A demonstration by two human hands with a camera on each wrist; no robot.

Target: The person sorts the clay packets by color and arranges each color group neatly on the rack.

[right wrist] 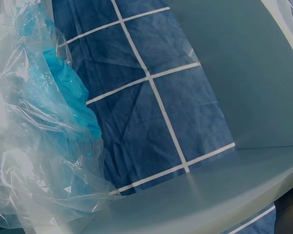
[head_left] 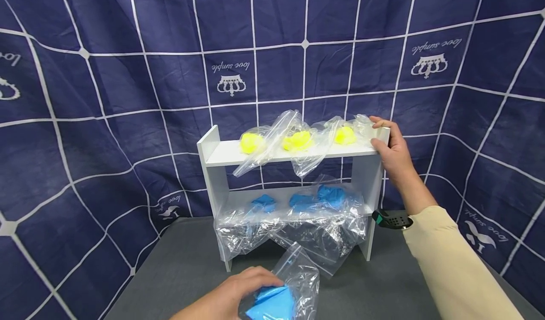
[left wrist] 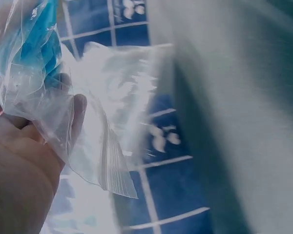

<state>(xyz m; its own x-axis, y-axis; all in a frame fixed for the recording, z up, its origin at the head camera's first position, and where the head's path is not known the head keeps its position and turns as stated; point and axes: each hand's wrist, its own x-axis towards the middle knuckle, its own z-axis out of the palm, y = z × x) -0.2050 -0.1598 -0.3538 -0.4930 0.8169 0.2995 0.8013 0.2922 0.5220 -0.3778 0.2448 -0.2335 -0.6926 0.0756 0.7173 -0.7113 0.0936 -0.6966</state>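
My left hand holds a clear zip bag with a folded blue item inside, low in front of the shelf. In the left wrist view, the fingers curl round the blue part while the zip strip hangs free. My right hand grips the upper right end panel of a white two-tier shelf, its thumb on the front side and its fingers over the top. Close by that hand, on the top board, lies a clear bag with a bright yellow item.
Two more bagged yellow items share the top board, their bags overhanging its front. Several blue items in clear bags lie on the lower board, plastic drooping below. A grey tabletop and a dark blue checked cloth surround the shelf.
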